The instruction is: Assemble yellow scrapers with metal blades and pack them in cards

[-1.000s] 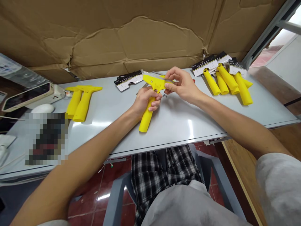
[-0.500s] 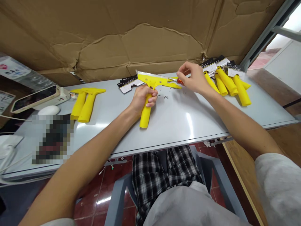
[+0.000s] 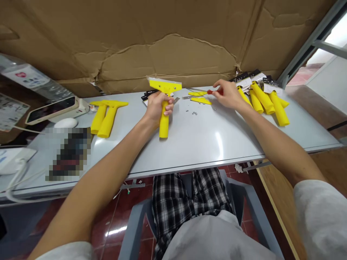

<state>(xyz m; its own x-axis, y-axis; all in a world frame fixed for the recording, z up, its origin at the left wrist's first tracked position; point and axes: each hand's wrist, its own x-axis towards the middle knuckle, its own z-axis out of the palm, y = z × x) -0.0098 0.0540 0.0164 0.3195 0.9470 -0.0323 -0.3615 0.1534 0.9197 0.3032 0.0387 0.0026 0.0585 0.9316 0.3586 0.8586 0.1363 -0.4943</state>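
From my remote post, I saw the left hand [image 3: 155, 109] gripping a yellow scraper [image 3: 164, 122] just below its head, apparently for steadiness, at the middle of the glossy table [image 3: 195, 144]; the right hand [image 3: 227, 94] pinched a red-handled screwdriver [image 3: 209, 92]. Cardboard [image 3: 168, 59] walled the back; red tiles [image 3: 111, 220] floored the room.

Near the frame's centre, the left hand [image 3: 158, 107] is gripping with curled fingers [image 3: 169, 107], the left forearm [image 3: 116, 162] slanting from lower left. Right of centre, the right hand [image 3: 227, 94] is pointing leftward, half-curled, the right forearm [image 3: 265, 138] slanting from lower right.
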